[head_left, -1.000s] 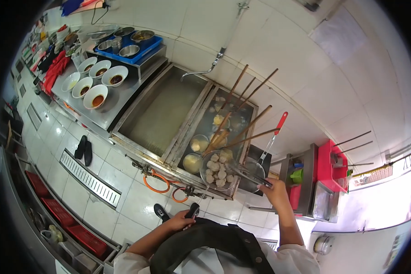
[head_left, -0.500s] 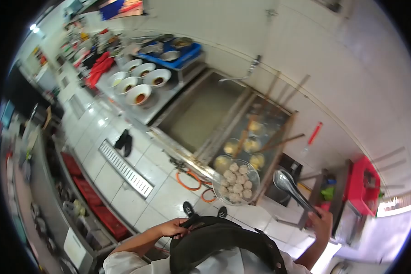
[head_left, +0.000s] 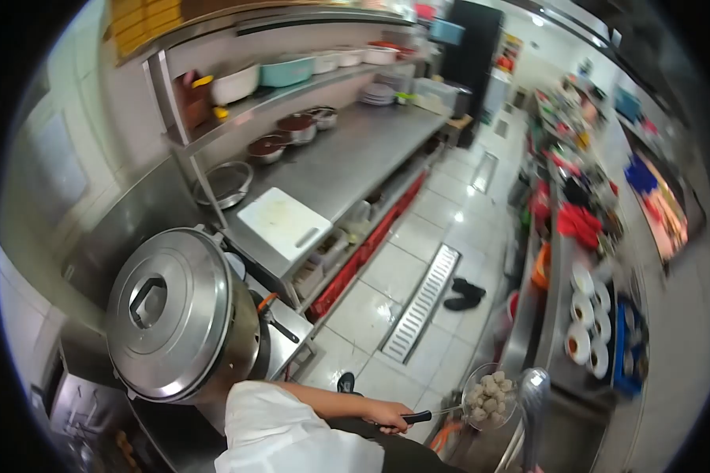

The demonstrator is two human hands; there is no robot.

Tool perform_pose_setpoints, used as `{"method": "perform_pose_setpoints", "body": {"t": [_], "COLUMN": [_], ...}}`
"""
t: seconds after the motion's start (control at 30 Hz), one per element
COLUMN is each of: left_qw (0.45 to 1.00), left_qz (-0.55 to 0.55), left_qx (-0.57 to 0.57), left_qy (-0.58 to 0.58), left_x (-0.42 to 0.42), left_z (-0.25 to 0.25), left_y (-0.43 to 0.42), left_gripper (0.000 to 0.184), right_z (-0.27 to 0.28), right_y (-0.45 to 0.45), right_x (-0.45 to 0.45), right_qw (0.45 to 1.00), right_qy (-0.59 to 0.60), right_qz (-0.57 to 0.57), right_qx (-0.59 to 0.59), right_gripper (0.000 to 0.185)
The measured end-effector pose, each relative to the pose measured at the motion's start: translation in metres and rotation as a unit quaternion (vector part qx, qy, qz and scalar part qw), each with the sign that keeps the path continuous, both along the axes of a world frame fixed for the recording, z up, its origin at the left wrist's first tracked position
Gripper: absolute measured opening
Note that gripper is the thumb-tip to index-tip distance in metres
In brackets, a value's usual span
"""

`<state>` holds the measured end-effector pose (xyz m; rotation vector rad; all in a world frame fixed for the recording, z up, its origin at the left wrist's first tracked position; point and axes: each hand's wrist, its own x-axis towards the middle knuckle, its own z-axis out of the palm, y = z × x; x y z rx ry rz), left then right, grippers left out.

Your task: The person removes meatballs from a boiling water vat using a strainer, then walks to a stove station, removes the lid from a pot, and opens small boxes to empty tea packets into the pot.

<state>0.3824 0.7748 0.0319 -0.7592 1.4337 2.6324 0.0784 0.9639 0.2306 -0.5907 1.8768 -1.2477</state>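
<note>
My left hand is closed around the black handle of a wire strainer, held out low in front of me. Several round, pale brown meatballs lie in its basket. Just right of the strainer a metal ladle stands upright, its bowl uppermost. Only a sliver of my right hand shows at the bottom edge, at the ladle's handle; its fingers are mostly cut off by the frame.
A big lidded pot stands at the left, beside a steel counter with a white cutting board. White bowls with dark sauce line the right counter. Black footwear lies on the tiled floor by a drain grate.
My view has swung left, from the water basins to the big pot and steel counter. My left hand now holds the strainer out with the meatballs. The ladle has come close beside it.
</note>
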Motion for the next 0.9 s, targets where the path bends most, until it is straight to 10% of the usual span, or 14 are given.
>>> {"method": "perform_pose_setpoints", "body": {"t": [0.1, 0.13, 0.3, 0.4, 0.57, 0.7, 0.8, 0.9], "left_qw": [0.994, 0.992, 0.970, 0.951, 0.922, 0.916, 0.924, 0.930], "left_qz": [0.099, 0.115, 0.222, 0.292, 0.361, 0.366, 0.364, 0.357], "left_qx": [-0.028, -0.045, -0.103, -0.101, -0.124, -0.108, -0.019, 0.012], "left_qy": [0.029, 0.018, -0.008, -0.033, -0.072, -0.125, -0.112, -0.088], "left_x": [0.058, 0.076, 0.155, 0.186, 0.213, 0.215, 0.203, 0.172], "left_z": [-0.046, -0.052, -0.077, -0.086, -0.084, -0.079, -0.048, -0.039], "left_y": [-0.063, -0.083, -0.163, -0.193, -0.230, -0.266, -0.329, -0.402], "left_gripper": [0.012, 0.012, 0.013, 0.014, 0.018, 0.021, 0.017, 0.016], "right_z": [-0.028, -0.045, -0.144, -0.220, -0.246, -0.218, -0.104, -0.112], "right_y": [-0.179, -0.246, -0.463, -0.544, -0.605, -0.629, -0.657, -0.708], "right_x": [0.103, 0.147, 0.365, 0.497, 0.627, 0.562, 0.441, 0.294], "right_qw": [0.976, 0.945, 0.831, 0.755, 0.762, 0.608, 0.586, 0.584], "right_qy": [-0.107, -0.144, 0.062, 0.255, 0.262, 0.217, 0.084, 0.038], "right_qz": [0.186, 0.293, 0.550, 0.547, 0.559, 0.661, 0.798, 0.809], "right_qx": [0.026, -0.036, -0.062, -0.257, -0.196, -0.383, -0.116, 0.057], "right_gripper": [0.068, 0.034, 0.024, 0.027, 0.041, 0.050, 0.031, 0.040]}}
